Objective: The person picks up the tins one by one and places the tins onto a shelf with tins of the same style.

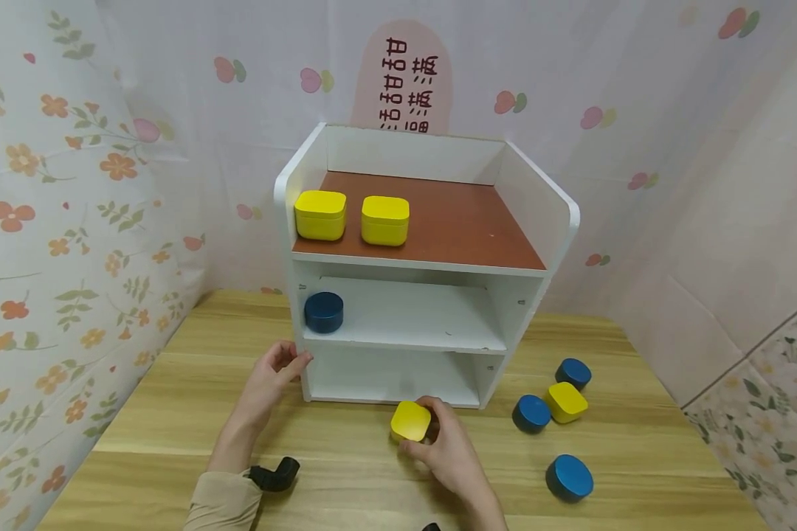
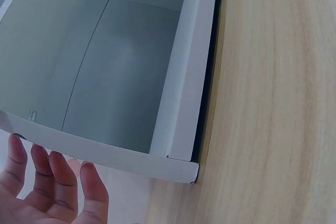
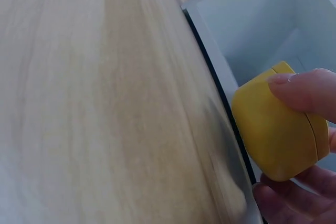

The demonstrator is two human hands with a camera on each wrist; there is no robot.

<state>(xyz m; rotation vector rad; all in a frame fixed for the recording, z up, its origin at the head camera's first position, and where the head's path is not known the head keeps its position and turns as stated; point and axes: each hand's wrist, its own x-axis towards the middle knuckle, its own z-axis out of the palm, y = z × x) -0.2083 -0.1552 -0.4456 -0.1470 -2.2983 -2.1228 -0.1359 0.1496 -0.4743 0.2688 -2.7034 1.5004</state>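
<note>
A yellow square lidded box (image 1: 410,422) is held in my right hand (image 1: 443,446), thumb on one side and fingers on the other. It is in front of the bottom compartment of a white shelf unit (image 1: 405,345). In the right wrist view, the yellow box (image 3: 278,127) overlaps the unit's lower front edge. My left hand (image 1: 275,376) is at the unit's left side panel, fingertips right at its outer face in the left wrist view. Two yellow boxes, one at the left (image 1: 321,215) and one beside it (image 1: 385,221), stand on the brown top. A blue round tin (image 1: 324,312) sits on the middle shelf's left.
Right of the unit, on the wooden table (image 1: 192,413), lie another yellow box (image 1: 567,402) and three blue round tins: a rear one (image 1: 574,374), a middle one (image 1: 531,414) and a front one (image 1: 569,478). A patterned curtain (image 1: 558,96) hangs behind.
</note>
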